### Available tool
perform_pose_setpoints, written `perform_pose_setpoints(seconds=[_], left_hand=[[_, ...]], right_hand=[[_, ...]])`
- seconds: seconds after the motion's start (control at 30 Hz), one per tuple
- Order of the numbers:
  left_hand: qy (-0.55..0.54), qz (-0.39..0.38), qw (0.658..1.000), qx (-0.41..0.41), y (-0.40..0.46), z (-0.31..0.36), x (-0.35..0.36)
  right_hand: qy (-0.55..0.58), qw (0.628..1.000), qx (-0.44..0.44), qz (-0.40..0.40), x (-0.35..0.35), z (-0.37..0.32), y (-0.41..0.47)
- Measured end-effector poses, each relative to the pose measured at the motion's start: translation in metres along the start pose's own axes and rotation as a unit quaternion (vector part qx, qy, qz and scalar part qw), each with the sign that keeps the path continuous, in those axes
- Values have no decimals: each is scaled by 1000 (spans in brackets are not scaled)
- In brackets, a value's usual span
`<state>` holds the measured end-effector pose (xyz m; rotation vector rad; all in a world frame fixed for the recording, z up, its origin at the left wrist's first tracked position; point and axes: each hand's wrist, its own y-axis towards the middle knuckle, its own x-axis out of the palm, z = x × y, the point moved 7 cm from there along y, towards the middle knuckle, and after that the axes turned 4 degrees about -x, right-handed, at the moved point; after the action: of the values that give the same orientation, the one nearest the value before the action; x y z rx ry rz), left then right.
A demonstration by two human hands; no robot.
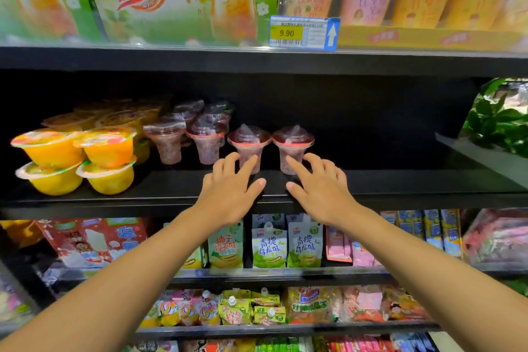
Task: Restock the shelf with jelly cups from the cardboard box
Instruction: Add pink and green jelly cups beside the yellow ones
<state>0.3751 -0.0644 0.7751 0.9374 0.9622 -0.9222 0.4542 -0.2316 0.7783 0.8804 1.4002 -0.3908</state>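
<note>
Two pink jelly cups with clear domed lids stand side by side on the black middle shelf (400, 180), the left cup (249, 141) and the right cup (293, 141). My left hand (230, 190) reaches up in front of the left cup, fingers straight and spread, fingertips at its base. My right hand (320, 188) mirrors it before the right cup, fingers straight and holding nothing. More pink jelly cups (204, 140) stand in rows behind and to the left. The cardboard box is out of view.
Stacked orange and yellow fruit jelly bowls (80, 160) fill the shelf's left end. Boxed and cup drinks sit on the shelf above, with a 9.90 price tag (304, 33). Pouches and snack packs (268, 243) line the lower shelves. A green plant (498, 120) shows at the right.
</note>
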Motion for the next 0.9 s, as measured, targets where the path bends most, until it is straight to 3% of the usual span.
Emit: perform_pose_setpoints(seconds=[0.5,0.9], left_hand=[[69,2,997,-31,42,10,10],[79,-23,993,-79,76,6,16]], right_hand=[[15,1000,3,-25,8,18,48],[60,993,0,-98,29,39,83]])
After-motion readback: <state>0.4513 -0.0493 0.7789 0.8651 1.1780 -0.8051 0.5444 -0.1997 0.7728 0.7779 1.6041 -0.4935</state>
